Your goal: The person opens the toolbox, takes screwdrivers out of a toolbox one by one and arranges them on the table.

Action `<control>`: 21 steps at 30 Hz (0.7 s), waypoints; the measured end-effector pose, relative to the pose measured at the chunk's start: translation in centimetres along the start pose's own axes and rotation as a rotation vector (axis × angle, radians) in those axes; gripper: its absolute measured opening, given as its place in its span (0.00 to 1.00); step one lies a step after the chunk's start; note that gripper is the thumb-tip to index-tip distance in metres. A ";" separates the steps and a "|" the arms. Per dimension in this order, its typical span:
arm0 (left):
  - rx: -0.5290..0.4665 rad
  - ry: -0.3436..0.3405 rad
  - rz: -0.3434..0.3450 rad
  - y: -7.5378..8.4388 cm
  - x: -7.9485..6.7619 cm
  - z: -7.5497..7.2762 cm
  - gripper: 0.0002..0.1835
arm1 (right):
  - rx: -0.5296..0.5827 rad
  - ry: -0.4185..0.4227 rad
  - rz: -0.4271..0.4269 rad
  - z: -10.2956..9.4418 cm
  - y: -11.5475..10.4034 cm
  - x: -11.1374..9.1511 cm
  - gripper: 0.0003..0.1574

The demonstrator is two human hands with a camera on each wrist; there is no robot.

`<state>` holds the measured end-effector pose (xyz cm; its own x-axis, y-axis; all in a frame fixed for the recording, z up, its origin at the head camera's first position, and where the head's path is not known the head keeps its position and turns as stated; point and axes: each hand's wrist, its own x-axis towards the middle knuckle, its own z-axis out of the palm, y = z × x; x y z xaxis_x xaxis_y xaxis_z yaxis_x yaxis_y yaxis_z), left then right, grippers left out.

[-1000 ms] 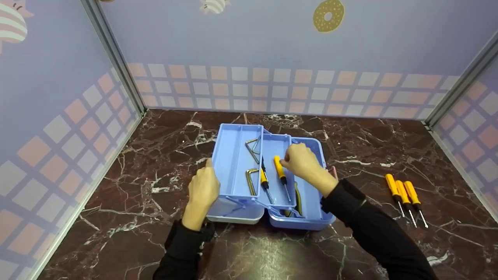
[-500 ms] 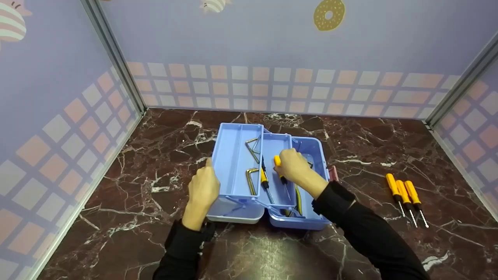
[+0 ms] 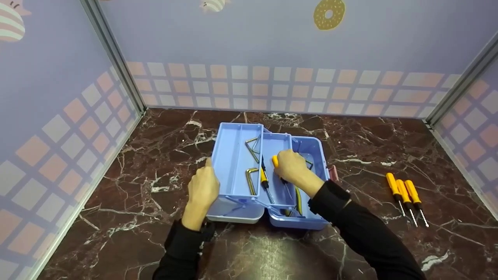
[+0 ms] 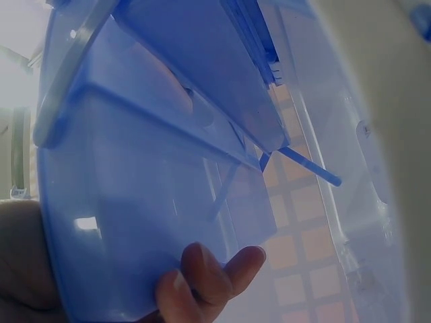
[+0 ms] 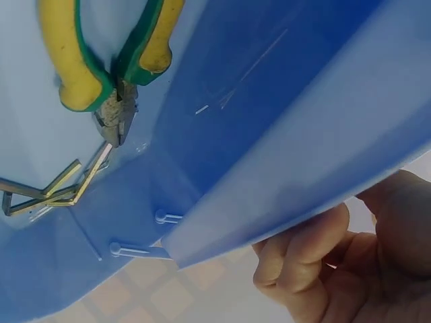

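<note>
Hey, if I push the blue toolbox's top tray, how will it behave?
The top tray will probably swing rather than slide, as thin link arms appear to carry it. It looks like smooth plastic, so it's likely light and may flex. The bent metal keys inside look loose and could shift.

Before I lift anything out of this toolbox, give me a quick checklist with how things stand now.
1. Upper tray steadied: ok, the left hand holds its outer edge.
2. Right hand at the chosen screwdriver: ok, it is over the yellow handle in the middle tray.
3. Right grip firm: cannot tell, the hand hides most of the handle.
4. Pliers apart from that screwdriver: ok, they lie in the bottom compartment.
5. All screwdrivers inside the box: not ok, three yellow-handled screwdrivers lie on the table.
</note>
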<state>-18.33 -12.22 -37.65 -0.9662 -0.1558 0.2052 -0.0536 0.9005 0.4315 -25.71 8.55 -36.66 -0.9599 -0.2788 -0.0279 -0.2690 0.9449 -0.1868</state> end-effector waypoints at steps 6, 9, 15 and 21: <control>0.016 0.008 0.014 -0.1 0.0 0.1 0.22 | 0.072 0.091 -0.036 0.3 0.5 -0.3 0.20; 0.015 0.011 0.018 -0.1 0.0 0.1 0.22 | 0.107 0.124 -0.057 0.2 0.6 -0.4 0.21; 0.004 0.007 0.011 0.0 0.0 0.0 0.23 | 0.173 0.136 -0.069 -0.2 0.7 -0.6 0.20; 0.004 0.006 0.009 0.1 0.0 0.0 0.22 | 0.267 0.131 -0.075 -0.9 1.1 -0.7 0.12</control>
<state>-18.34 -12.14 -37.64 -0.9651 -0.1505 0.2145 -0.0463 0.9037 0.4257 -25.42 9.90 -35.92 -0.9447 -0.3056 0.1192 -0.3263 0.8391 -0.4353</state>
